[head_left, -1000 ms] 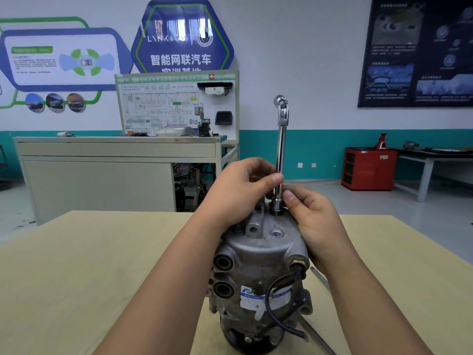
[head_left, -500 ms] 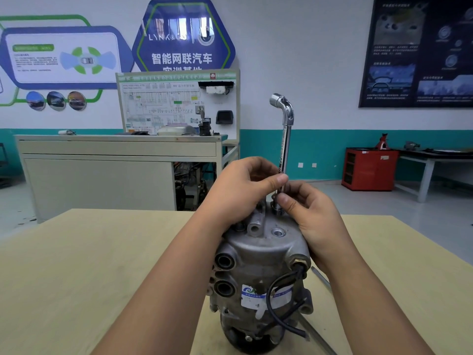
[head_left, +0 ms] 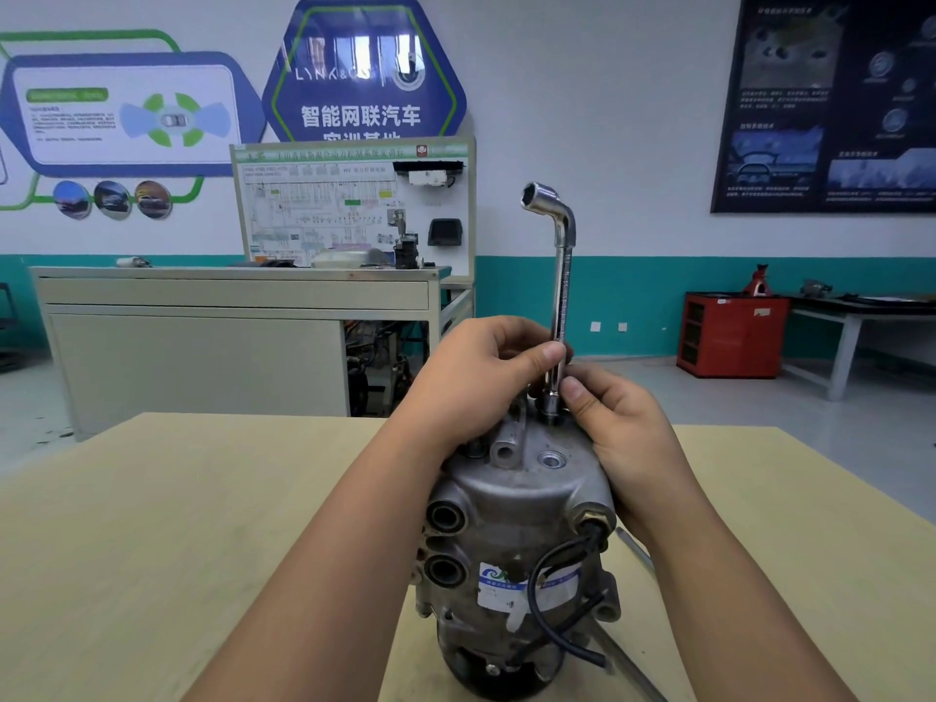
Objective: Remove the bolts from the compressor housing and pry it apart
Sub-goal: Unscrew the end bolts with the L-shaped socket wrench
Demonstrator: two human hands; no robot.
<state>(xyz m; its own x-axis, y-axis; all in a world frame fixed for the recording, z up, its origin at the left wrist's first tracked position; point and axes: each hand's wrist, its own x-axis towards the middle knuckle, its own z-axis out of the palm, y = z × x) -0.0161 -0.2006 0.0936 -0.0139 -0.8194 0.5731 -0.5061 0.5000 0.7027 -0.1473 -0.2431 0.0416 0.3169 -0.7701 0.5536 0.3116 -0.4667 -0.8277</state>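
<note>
A grey metal compressor housing (head_left: pixel 516 504) stands upright on the wooden table (head_left: pixel 152 524), with a black cable and a blue-white label on its front. A chrome L-shaped socket wrench (head_left: pixel 561 276) stands vertically with its lower socket on a bolt at the top rear of the housing; the bolt itself is hidden. My left hand (head_left: pixel 486 377) pinches the wrench shaft between thumb and fingers. My right hand (head_left: pixel 623 428) grips the shaft just above the lower socket and rests against the housing's right side. An empty bolt hole (head_left: pixel 551 459) shows on the top face.
A metal bar (head_left: pixel 633 549) lies on the table behind and to the right of the compressor. Beyond the table stand a grey workbench (head_left: pixel 202 316) with a training board, a red cabinet (head_left: pixel 732 334) and another bench at the right wall.
The wrench has turned on the bolt: its bent upper end, seen edge-on before, now points left toward me. Both hands have shifted slightly on the shaft.
</note>
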